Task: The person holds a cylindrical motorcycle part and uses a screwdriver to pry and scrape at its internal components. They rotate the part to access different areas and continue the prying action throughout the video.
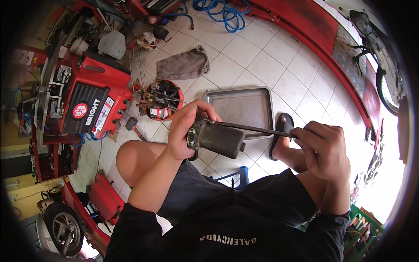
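Observation:
My left hand (183,133) is closed around a dark, dirty metal housing (222,139) with a rounded body and a flanged end, held roughly level above my lap. My right hand (323,146) grips a long, thin, dark metal bar (255,128). The bar runs leftward across the top of the housing, and its far end meets the housing beside my left fingers; whether it sits in something there, I cannot tell. A shallow metal tray (209,94) lies on the floor beyond my hands.
A red tool bucket (172,91), grey rag (176,65), mallet (137,131) and blue hose (222,13) lie on the tiled floor. A red machine (94,78) stands left, a blue stool (242,174) under me. A red lift (305,43) runs along the right, green crate (362,227) lower right.

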The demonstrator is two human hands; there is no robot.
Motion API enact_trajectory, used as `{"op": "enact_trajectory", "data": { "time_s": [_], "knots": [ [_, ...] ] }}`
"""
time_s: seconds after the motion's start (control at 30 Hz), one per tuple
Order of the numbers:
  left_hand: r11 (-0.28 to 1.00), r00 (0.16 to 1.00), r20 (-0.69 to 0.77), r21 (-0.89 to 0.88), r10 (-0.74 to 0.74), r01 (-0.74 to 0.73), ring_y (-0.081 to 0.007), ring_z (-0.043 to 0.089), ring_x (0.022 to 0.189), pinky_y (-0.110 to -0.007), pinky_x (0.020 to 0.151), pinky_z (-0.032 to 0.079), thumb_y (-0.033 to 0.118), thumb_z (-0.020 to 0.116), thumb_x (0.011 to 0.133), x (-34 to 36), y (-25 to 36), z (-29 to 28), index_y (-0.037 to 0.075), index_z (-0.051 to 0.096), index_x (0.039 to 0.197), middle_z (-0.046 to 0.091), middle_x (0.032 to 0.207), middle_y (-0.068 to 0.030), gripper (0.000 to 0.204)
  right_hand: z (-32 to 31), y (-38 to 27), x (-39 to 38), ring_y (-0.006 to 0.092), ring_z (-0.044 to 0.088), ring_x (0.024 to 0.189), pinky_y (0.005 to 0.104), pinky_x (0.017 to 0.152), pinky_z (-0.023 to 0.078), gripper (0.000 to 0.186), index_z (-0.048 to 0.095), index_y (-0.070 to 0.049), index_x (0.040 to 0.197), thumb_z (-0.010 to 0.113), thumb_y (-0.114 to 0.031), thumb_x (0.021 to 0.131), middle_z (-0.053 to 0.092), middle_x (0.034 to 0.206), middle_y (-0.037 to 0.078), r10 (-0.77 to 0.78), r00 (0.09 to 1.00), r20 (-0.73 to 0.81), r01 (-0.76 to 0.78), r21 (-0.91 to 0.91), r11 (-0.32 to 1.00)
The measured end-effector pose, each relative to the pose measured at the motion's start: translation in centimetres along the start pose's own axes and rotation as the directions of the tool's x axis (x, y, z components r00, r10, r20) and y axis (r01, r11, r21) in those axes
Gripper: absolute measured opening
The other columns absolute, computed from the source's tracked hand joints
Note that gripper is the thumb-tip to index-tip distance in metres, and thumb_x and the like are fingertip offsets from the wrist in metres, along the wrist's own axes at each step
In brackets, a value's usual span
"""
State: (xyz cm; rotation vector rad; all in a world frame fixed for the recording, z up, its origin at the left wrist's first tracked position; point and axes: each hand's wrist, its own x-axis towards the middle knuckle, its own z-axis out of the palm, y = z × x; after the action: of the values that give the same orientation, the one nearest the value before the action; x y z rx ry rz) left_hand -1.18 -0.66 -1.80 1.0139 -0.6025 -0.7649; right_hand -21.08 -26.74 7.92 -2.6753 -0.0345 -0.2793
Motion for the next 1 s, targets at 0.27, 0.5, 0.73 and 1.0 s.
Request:
{"op": "enact_trajectory", "data": {
  "time_s": [0.27,0.5,0.73,1.0],
  "knots": [
    [0.965,0.997,0.016,0.251,0.070,-0.072,-0.0197,0.065,0.087,-0.030,0.079,0.050,0.041,0.038,0.105,-0.1,0.8,-0.1,-0.005,0.058,0.102,0.065,0.092,-0.0152,0.050,1.1,-0.3,0.1,0.0237,0.061,0.059,0.0365,0.053,0.048,0.025,0.072,-0.005,0.096,0.073,-0.008,0.071,0.058,0.074,0.005,0.022,0.999,-0.046,-0.022,0.009,1.000],
    [0.948,0.998,-0.023,0.313,0.065,-0.055,-0.0171,0.064,0.080,-0.028,0.075,0.049,0.043,0.041,0.104,-0.4,1.5,0.3,-0.004,0.060,0.100,0.066,0.087,-0.0118,0.051,1.0,-0.4,0.2,0.0219,0.060,0.057,0.0350,0.051,0.046,0.024,0.072,-0.005,0.096,0.074,-0.009,0.073,0.057,0.073,0.004,-0.029,0.999,-0.041,0.027,-0.065,0.998],
    [0.904,0.999,0.041,0.429,-0.021,0.001,-0.0245,0.067,0.085,-0.034,0.078,0.052,0.046,0.042,0.101,-0.7,2.0,-0.6,-0.007,0.059,0.098,0.066,0.092,-0.0199,0.055,2.0,-0.3,0.2,0.0254,0.061,0.058,0.0372,0.052,0.047,0.029,0.068,-0.004,0.097,0.082,-0.019,0.076,0.060,0.072,0.007,-0.019,0.995,-0.099,0.018,-0.010,1.000],
    [0.883,0.999,0.041,0.469,-0.018,-0.003,-0.0158,0.058,0.082,-0.028,0.075,0.045,0.037,0.044,0.101,-0.3,2.8,0.1,-0.003,0.064,0.099,0.065,0.087,-0.0086,0.045,3.7,0.9,-0.2,0.0322,0.065,0.068,0.0388,0.060,0.051,0.017,0.065,0.000,0.093,0.074,-0.012,0.085,0.065,0.074,0.013,0.042,0.996,0.084,-0.060,0.234,0.970]
  ]
}}
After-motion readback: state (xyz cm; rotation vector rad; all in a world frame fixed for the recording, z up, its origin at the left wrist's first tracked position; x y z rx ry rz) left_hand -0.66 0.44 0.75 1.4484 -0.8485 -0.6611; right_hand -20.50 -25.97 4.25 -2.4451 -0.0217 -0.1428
